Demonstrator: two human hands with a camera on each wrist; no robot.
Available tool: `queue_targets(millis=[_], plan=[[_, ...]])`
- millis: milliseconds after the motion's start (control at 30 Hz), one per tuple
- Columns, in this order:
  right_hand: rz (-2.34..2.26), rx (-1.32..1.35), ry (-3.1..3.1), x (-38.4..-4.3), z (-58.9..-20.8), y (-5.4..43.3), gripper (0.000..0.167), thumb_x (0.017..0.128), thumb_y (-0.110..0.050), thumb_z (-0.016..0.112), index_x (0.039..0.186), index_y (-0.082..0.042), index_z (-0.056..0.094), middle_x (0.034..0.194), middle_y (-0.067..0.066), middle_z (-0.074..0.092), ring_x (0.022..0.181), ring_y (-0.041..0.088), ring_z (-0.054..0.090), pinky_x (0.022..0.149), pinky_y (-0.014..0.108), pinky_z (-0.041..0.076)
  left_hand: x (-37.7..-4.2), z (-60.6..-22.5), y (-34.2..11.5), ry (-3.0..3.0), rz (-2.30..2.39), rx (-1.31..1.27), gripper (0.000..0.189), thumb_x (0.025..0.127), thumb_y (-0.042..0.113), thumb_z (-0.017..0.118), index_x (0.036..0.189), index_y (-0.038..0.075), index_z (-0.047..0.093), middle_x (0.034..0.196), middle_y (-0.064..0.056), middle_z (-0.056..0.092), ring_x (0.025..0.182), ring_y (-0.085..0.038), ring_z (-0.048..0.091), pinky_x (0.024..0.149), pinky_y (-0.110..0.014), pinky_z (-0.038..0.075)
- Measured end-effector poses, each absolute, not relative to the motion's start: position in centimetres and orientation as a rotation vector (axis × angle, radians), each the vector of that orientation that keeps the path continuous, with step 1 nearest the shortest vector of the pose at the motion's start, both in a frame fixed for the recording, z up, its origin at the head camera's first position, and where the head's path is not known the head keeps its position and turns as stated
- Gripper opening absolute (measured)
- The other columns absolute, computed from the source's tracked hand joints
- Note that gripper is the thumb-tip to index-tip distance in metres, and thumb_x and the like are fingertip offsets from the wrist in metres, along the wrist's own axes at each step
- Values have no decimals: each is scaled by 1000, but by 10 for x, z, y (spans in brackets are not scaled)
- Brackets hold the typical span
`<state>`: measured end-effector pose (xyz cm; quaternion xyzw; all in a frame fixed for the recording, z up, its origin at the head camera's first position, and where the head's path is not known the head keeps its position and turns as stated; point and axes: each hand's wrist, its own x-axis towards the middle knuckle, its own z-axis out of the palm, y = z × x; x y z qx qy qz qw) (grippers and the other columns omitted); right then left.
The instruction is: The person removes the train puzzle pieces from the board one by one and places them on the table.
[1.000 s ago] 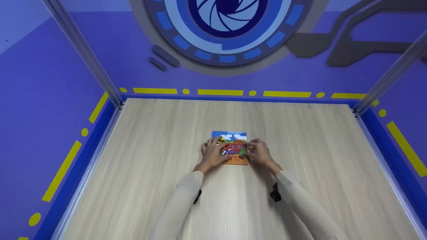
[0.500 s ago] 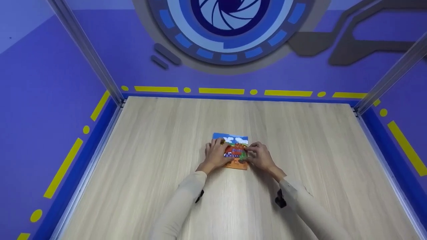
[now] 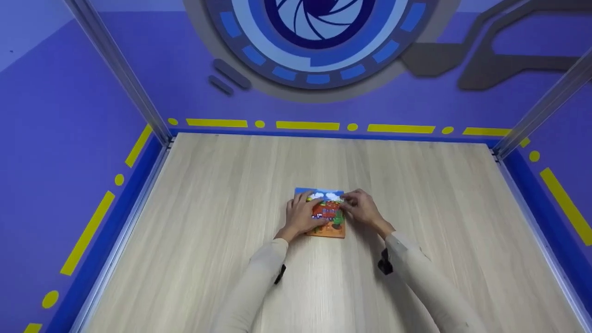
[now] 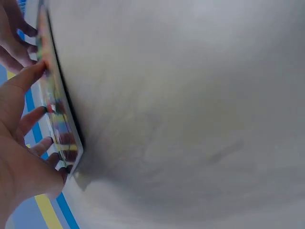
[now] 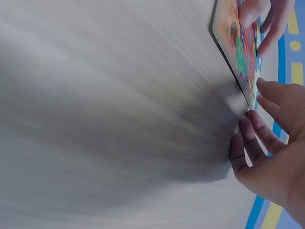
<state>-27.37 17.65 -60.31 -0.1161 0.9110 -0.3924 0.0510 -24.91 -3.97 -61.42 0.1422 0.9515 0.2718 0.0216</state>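
Board (image 3: 330,218) with white clouds (image 3: 331,196) lies on the desk (image 3: 208,222), its tiny marks too small to read. At nine o'clock, the left hand (image 3: 301,216) rests spread on it; at two, the right hand (image 3: 363,208) curves by its edge, but I cannot tell if it pinches.

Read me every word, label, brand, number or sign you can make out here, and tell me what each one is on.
No words, brands, numbers or signs can be read in any view.
Flat, rectangular board with a colourful printed picture: too small or blurred to tell; the person's left hand covers part.
Blue-violet back wall with bright yellow dashes and dots: decoration, no readable lettering.
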Motion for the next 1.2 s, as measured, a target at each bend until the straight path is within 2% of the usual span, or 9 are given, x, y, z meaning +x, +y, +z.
queue_targets(millis=[133,267,367,600,800,1200], plan=[[-1149,-264,2792,-282,-603,170,31,94,-8,72,122,4,71,111,21,61,98,31,64,85,44,54,-248,-616,-35,2975,876,386,65,83,48,81,139,18,63,155,-10,47,142,-34,40,111,-56,32],[-1100,-200,2842,-284,-605,162,34,92,-15,77,122,-1,73,108,17,62,94,28,62,81,39,52,-248,-624,-30,3059,967,339,53,86,42,79,132,16,68,149,-11,51,136,-34,43,107,-59,32],[-1099,-180,2875,-284,-608,159,34,91,-19,78,121,-3,75,106,16,62,93,27,63,82,40,52,-247,-629,-25,3118,1028,275,46,87,40,80,125,16,71,145,-11,54,134,-33,45,106,-61,31],[-1145,-136,2887,-284,-609,156,36,87,-21,82,116,0,75,103,17,64,92,26,61,82,39,51,-247,-636,-20,3168,969,192,58,83,53,79,129,19,69,148,-10,54,136,-33,44,107,-61,31],[-1030,-22,2849,-290,-604,151,43,86,-30,83,116,-2,72,101,12,60,87,20,51,74,31,40,-248,-634,-18,3179,855,177,64,82,59,77,133,21,67,150,-10,52,136,-31,43,106,-59,34],[-1112,97,2690,-295,-595,150,41,89,-20,81,119,2,64,111,14,56,96,23,49,83,35,42,-246,-627,-15,3149,801,162,65,85,58,75,136,21,64,151,-9,50,138,-30,42,108,-56,34]])
